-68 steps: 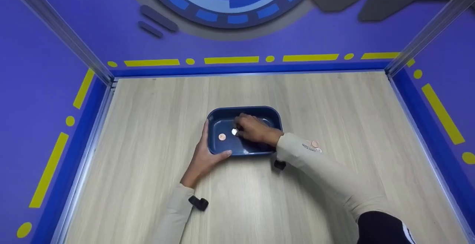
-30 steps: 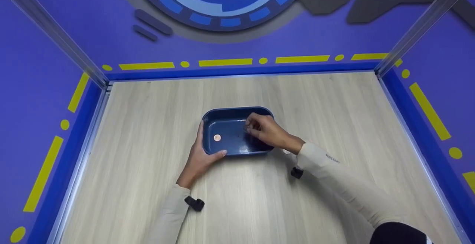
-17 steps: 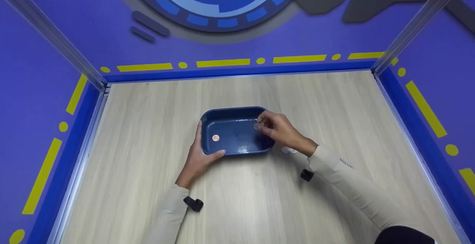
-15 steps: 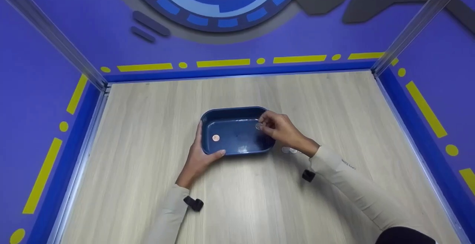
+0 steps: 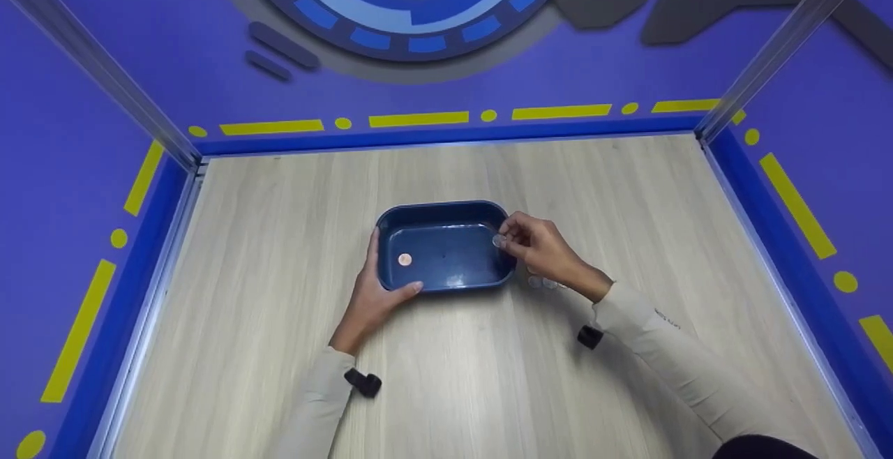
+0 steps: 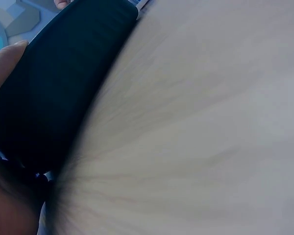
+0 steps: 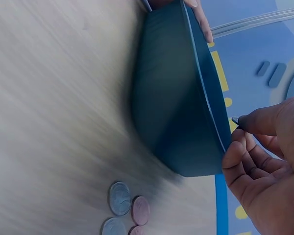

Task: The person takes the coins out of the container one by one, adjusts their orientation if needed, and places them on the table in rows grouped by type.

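Note:
A dark blue rectangular tray (image 5: 446, 212) sits mid-table in the head view. My left hand (image 5: 373, 298) grips its left end, thumb over the near rim and fingers along the side wall. One copper coin (image 5: 404, 259) lies flat on the tray's floor, toward the left. At the right rim, my right hand (image 5: 548, 246) pinches a silver coin (image 5: 499, 241) between thumb and fingertips. The right wrist view shows that coin (image 7: 235, 120) edge-on beside the rim. In the left wrist view, a sleeve and the tray's outer wall (image 6: 63, 63) fill most of the picture.
Silver coins (image 7: 120, 198) and copper coins (image 7: 140, 210) lie on the wooden table (image 5: 446, 375), just right of the tray. My right forearm partly covers them in the head view. Blue panels (image 5: 446, 82) wall in the table's back and sides.
My right hand has picked up the silver coin from inside the tray and drawn it rightward to the right rim. The left hand keeps its grip. The head view has shifted slightly.

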A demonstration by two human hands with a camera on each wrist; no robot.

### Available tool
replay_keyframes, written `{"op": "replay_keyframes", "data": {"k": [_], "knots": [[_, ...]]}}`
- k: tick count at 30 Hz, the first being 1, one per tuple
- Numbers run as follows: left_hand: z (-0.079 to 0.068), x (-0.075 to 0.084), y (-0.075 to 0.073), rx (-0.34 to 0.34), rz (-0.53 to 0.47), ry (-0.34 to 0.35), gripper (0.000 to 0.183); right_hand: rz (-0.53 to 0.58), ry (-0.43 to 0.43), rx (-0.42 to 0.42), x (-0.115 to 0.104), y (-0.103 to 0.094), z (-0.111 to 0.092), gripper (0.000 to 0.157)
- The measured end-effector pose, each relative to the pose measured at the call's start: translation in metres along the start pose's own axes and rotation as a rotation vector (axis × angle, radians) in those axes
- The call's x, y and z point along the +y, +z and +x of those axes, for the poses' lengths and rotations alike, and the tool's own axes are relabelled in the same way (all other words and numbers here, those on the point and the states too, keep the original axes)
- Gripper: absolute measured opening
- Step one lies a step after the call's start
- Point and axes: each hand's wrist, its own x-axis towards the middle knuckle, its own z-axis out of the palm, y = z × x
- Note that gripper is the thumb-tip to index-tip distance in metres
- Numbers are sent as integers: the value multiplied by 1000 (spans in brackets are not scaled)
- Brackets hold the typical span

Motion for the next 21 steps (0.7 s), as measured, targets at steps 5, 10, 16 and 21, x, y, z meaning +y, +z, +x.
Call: {"op": "replay_keyframes", "data": {"k": [5,10,16,21], "knots": [[1,-1,0,2,-7,3,133,-5,12,4,2,-2,-5,8],[1,-1,0,-3,-31,8,133,20,54,-16,4,-5,-11,7],[0,0,1,0,-35,4,132,53,85,-5,8,-6,-16,8],[0,-1,1,6,-26,3,132,90,79,10,11,-7,-18,8]]}}
